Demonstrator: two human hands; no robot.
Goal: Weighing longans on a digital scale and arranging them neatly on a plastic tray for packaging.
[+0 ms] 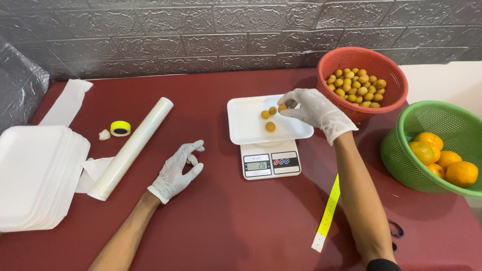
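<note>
**Small fruits going onto the tray on the scale**

My right hand (315, 111), in a white glove, is over the white foam tray (246, 123) that sits on the digital kitchen scale (271, 163), and its fingertips pinch one small yellow-brown fruit (282, 107) just above the tray's far right part. Three more small fruits (270, 126) lie loose on the tray, just left of that hand. My left hand (176, 170), also gloved, rests on the red tabletop (226, 221) to the left of the scale, fingers loosely curled and holding nothing.

Behind and to the right of the scale stands a red basket (389, 62) of the same small fruits; right of the scale, a green basket (452, 118) holds oranges (461, 173). A yellow label strip (327, 216) with a white end lies on the tabletop just right of the scale's near corner. Left of the scale lie a roll of clear film (133, 147), a neon-yellow tape roll (120, 128), and, farthest left, a stack of white foam trays (35, 175).
</note>
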